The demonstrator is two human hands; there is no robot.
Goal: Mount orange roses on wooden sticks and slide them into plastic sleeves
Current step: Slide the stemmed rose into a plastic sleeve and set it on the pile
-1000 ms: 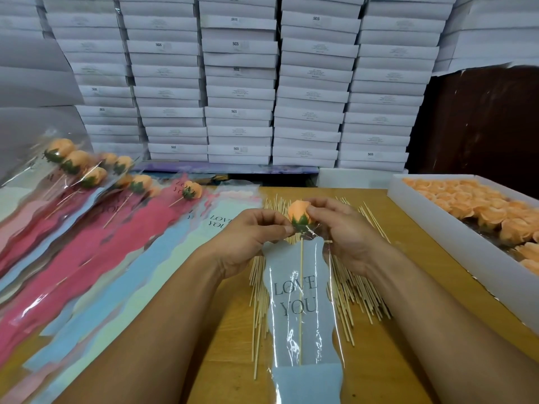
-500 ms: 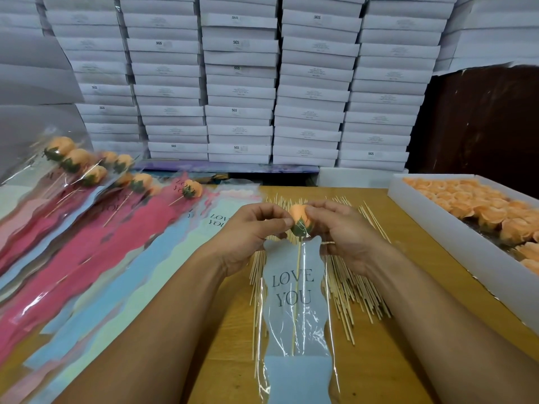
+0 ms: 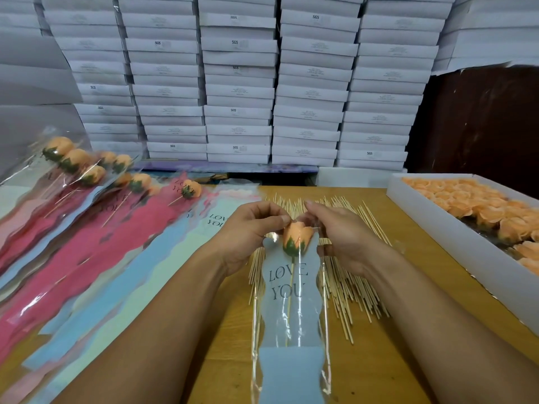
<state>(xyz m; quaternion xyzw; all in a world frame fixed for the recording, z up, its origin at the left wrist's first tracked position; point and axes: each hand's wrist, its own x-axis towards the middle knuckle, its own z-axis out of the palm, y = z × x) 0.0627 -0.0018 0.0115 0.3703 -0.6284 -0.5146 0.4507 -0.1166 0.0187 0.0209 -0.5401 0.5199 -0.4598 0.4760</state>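
1. I am watching the left hand [image 3: 250, 233] pinching the sleeve [image 3: 291, 310] mouth beside the rose [image 3: 294, 236]; the right hand [image 3: 339, 237] is pinching the opposite edge. The rose is sitting just inside the mouth, its stick [image 3: 290, 293] running down the sleeve above the bench [image 3: 393, 360].
2. The film is looking thin; if the hands are pulling unevenly, I am expecting a torn or creased mouth.
3. The rose may be slipping off its stick if petals are snagging on the film.
4. The sleeve is lying over loose sticks [image 3: 347, 287]; dragging it may be scattering them.
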